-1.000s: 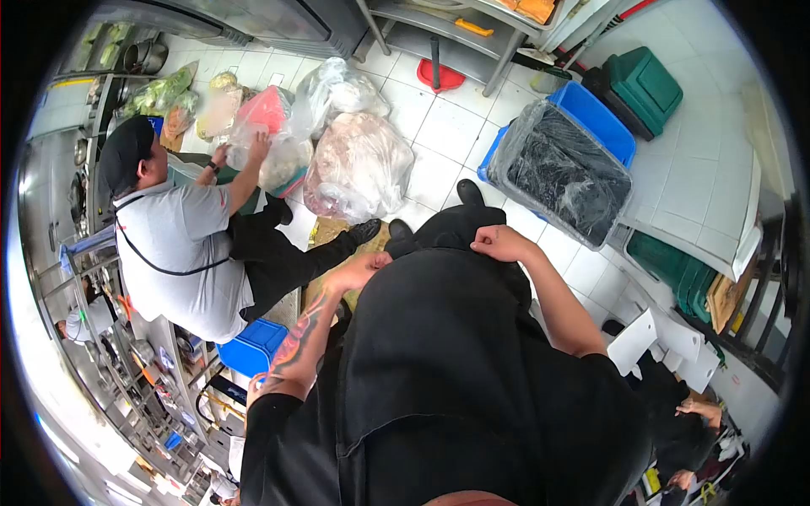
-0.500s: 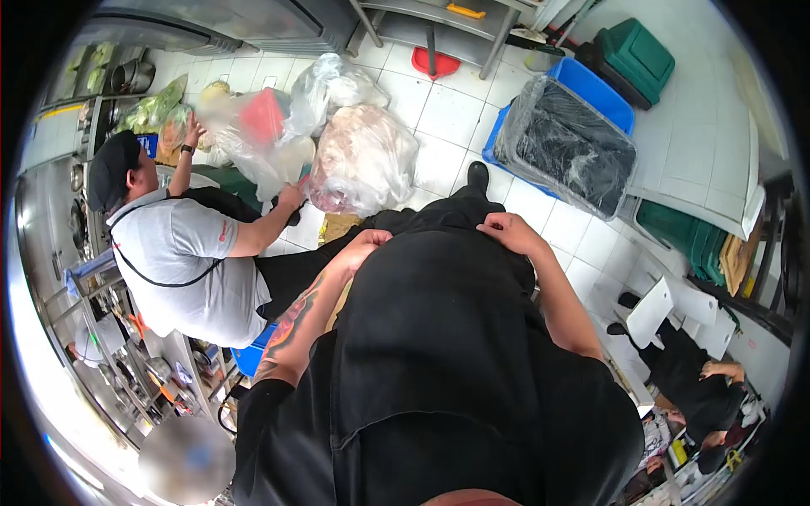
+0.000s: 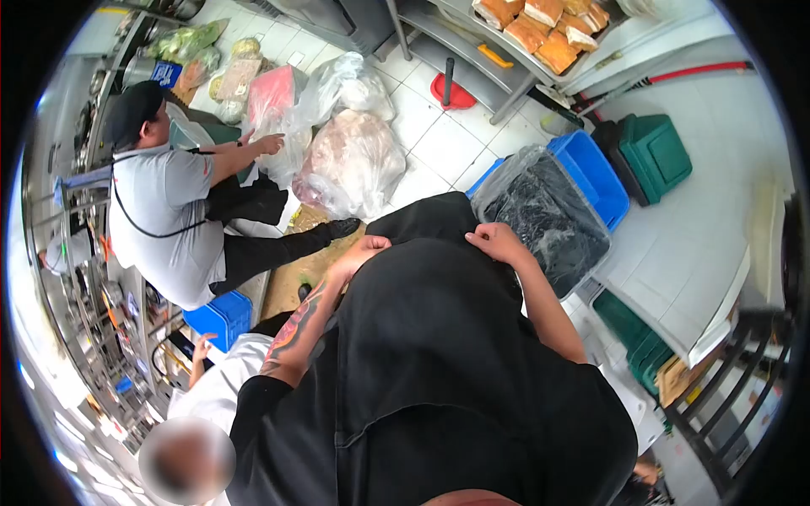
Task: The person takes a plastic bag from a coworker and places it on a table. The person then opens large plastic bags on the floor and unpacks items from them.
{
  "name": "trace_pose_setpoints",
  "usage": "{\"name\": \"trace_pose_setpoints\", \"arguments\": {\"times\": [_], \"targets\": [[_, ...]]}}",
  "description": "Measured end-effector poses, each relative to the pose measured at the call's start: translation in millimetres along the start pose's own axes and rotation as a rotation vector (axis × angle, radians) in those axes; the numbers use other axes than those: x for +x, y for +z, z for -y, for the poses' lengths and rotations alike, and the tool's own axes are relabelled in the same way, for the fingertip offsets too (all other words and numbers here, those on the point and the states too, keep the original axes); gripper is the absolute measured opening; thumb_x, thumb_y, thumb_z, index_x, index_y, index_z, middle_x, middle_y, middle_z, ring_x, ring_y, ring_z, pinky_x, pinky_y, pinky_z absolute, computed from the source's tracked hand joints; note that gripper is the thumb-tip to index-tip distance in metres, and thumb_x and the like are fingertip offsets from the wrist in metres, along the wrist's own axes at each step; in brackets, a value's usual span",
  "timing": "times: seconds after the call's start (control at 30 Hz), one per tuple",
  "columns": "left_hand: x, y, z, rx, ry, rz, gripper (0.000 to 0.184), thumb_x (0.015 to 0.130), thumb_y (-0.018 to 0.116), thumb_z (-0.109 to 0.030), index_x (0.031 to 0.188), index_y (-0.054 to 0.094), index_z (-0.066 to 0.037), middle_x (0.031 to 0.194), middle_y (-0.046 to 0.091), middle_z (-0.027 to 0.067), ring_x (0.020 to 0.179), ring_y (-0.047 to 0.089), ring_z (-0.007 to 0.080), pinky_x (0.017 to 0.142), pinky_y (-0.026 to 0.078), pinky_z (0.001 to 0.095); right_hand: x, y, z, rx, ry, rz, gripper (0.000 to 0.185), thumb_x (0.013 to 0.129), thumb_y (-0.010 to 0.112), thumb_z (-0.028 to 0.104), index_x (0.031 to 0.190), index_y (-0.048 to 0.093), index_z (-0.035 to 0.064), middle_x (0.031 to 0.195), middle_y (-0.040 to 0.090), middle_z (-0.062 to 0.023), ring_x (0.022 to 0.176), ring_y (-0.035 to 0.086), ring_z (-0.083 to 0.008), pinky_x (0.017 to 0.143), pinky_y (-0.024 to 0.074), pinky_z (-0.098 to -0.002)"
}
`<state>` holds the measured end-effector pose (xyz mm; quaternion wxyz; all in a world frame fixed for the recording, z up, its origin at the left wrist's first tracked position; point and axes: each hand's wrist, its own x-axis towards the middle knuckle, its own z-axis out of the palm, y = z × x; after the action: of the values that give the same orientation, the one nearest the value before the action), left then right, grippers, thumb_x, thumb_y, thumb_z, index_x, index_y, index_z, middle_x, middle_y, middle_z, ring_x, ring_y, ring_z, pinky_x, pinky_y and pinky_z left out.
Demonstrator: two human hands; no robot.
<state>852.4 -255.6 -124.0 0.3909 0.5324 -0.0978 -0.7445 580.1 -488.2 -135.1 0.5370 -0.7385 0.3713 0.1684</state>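
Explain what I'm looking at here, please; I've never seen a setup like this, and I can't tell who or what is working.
There is no machine: a person works with bare hands. The wide, round-edged view comes from a camera worn on that person's head, looking forward and down. The left hand and right hand look closed on the black apron the person wears; nothing else appears to be held.

Ahead, on the white tiled floor, lie filled plastic bags and a red dustpan. A blue bin stands to the right. The co-worker in grey, at the left, reaches toward the bags.
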Motion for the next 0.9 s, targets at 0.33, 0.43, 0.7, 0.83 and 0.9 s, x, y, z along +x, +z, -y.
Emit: {"name": "trace_pose_setpoints", "arguments": {"times": [0.33,0.43,0.7,0.83,0.9], "targets": [[22.4,118.1,82.2,0.074,0.059,-0.561,0.037,0.096,0.060,-0.032,0.070,0.059,-0.006,0.063,0.055,-0.0050,0.058,0.046,0.0040,0.054,0.038,0.0251,91.5,-8.4,-42.4,-0.522,-0.362,0.402,0.040,0.086,0.062,0.045,0.083,0.069,0.0052,0.083,0.068,-0.0172,0.081,0.065,-0.0348,0.073,0.0505,-0.0441],[-4.6,143.6,91.8,0.219,0.140,-0.705,0.035,0.096,0.059,-0.033,0.080,0.061,-0.002,0.072,0.060,-0.0004,0.067,0.052,0.0077,0.063,0.044,0.0268,183.0,52.3,24.4,-0.726,-0.587,0.562,0.044,0.085,0.060,0.044,0.098,0.069,0.0025,0.100,0.067,-0.0217,0.095,0.064,-0.0378,0.084,0.0494,-0.0458],[-138.9,173.3,157.1,0.620,0.323,-1.304,0.033,0.092,0.063,-0.024,0.117,0.063,-0.003,0.111,0.066,0.0159,0.107,0.061,0.0252,0.086,0.051,0.0354,219.3,86.6,279.2,-0.495,-0.412,0.223,0.073,0.086,0.060,0.027,0.150,0.027,0.0143,0.128,0.059,-0.0206,0.116,0.060,-0.0307,0.095,0.0479,-0.0438],[-220.6,122.3,205.1,1.136,0.239,-1.742,0.037,0.094,0.060,-0.020,0.124,0.059,0.001,0.125,0.061,0.0168,0.115,0.058,0.0240,0.096,0.046,0.0331,177.5,68.3,280.1,-0.860,-0.435,0.043,0.075,0.085,0.056,0.018,0.152,0.023,0.0210,0.135,0.055,-0.0184,0.121,0.057,-0.0337,0.096,0.0474,-0.0464],[-244.1,110.7,202.3,0.312,0.464,-1.454,0.036,0.097,0.056,-0.018,0.127,0.057,0.002,0.132,0.057,0.0184,0.119,0.055,0.0231,0.100,0.042,0.0343,168.9,76.3,275.7,-0.967,-0.409,0.024,0.076,0.086,0.054,0.016,0.153,0.020,0.0229,0.136,0.054,-0.0174,0.123,0.055,-0.0343,0.097,0.0462,-0.0473]]}}
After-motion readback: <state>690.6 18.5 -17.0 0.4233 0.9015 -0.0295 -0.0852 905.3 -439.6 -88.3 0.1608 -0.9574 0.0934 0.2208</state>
